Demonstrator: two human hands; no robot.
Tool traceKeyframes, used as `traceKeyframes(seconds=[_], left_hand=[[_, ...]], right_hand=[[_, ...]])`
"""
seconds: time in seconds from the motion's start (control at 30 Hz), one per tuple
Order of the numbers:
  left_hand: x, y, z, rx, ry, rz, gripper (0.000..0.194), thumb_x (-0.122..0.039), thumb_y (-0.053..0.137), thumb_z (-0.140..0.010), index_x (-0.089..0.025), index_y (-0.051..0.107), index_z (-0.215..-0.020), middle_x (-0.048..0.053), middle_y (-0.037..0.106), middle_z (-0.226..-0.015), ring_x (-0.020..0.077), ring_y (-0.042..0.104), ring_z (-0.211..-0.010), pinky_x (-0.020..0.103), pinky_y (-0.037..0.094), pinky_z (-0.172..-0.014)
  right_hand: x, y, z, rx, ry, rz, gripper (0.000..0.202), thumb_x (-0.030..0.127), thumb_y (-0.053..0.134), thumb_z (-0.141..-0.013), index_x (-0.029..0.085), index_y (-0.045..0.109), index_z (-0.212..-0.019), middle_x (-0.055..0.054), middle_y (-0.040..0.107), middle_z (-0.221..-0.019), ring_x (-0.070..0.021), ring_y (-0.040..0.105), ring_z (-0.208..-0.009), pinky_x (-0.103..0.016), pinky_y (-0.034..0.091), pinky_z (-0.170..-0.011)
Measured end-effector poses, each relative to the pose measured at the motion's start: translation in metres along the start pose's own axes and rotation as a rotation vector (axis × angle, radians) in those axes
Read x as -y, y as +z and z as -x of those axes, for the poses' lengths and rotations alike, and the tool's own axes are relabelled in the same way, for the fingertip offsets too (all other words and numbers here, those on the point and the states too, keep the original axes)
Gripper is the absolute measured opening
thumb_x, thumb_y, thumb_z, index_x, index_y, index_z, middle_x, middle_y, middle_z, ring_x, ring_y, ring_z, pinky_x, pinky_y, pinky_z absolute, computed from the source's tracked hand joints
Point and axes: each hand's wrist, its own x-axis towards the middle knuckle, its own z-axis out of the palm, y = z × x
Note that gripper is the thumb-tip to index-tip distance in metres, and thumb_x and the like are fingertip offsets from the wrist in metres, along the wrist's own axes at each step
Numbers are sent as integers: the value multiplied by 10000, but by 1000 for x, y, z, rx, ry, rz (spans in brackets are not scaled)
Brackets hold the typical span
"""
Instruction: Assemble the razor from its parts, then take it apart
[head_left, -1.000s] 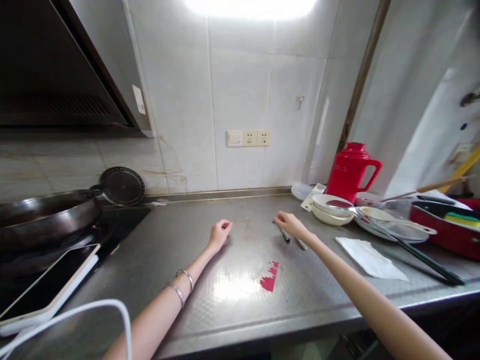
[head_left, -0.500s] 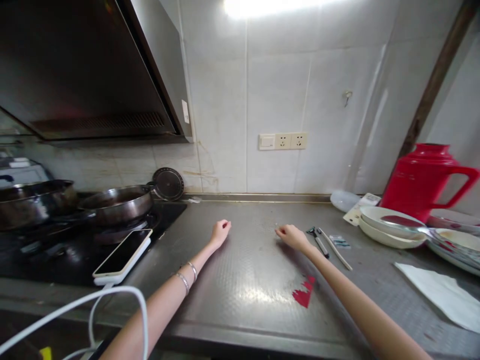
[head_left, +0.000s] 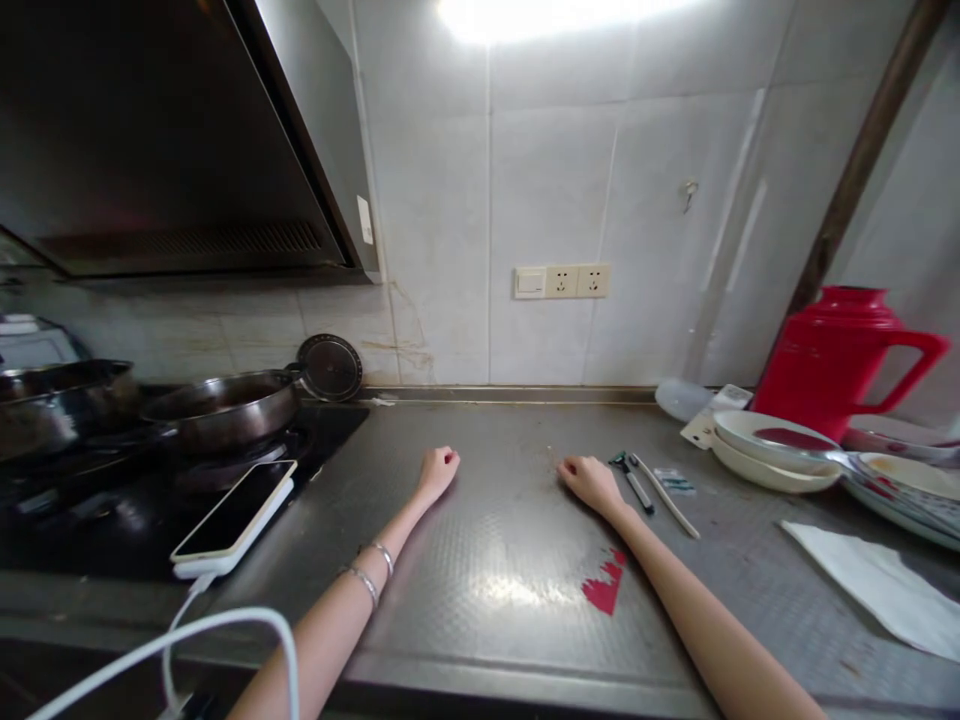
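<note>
My left hand (head_left: 437, 474) rests on the steel countertop (head_left: 480, 540), curled into a loose fist, with nothing showing in it. Two silver bangles (head_left: 369, 570) circle that forearm. Likewise closed, my right hand (head_left: 589, 482) lies on the steel with no object visible in its fingers. Just to its right is a razor (head_left: 636, 484) with a dark-ended handle. Beside the razor lie a thin white stick (head_left: 666, 497) and a small clear packet (head_left: 675, 482) with green pieces. A torn red patch (head_left: 604, 588) is nearer the front, left of my right forearm.
At left, a phone (head_left: 236, 512) with a white cable (head_left: 169, 640) lies by the stove, where a pan (head_left: 225, 412) and a pot (head_left: 67, 405) stand. At right are a red thermos (head_left: 832, 360), stacked bowls (head_left: 772, 470) and white paper (head_left: 874, 580). A range hood (head_left: 172, 130) hangs overhead.
The view has shifted slightly, so the surroundings sit a little further left. Both hands stay closed on the countertop, nearly in the same place.
</note>
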Motion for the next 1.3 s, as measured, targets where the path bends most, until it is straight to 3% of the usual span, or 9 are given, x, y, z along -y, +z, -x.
traceKeyframes(seconds=[0.3, 1.13, 1.3], left_hand=[[-10, -1, 8, 127, 108, -149, 232, -198, 448, -748, -165, 571, -554, 70, 598, -621, 164, 533, -612, 245, 322, -586], [-2, -1, 2, 177, 82, -157, 253, -188, 439, -773, -132, 578, -569, 12, 552, -561, 96, 419, -537, 217, 235, -550], [-5, -3, 2, 194, 71, -160, 257, -193, 432, -778, -129, 576, -575, 16, 563, -577, 97, 428, -555, 210, 243, -560]], right_hand=[[-5, -3, 2, 66, 10, 93, 377, 327, 351, -853, 181, 675, -729, -124, 681, -797, -198, 624, -746, -227, 362, -583], [-2, -7, 4, 102, 55, 61, 361, 337, 368, -833, 177, 669, -714, -97, 681, -786, -175, 617, -740, -209, 323, -549], [-4, -21, -3, 98, 132, -32, 441, 432, 365, -839, 159, 669, -673, -117, 671, -744, -180, 614, -715, -211, 329, -543]])
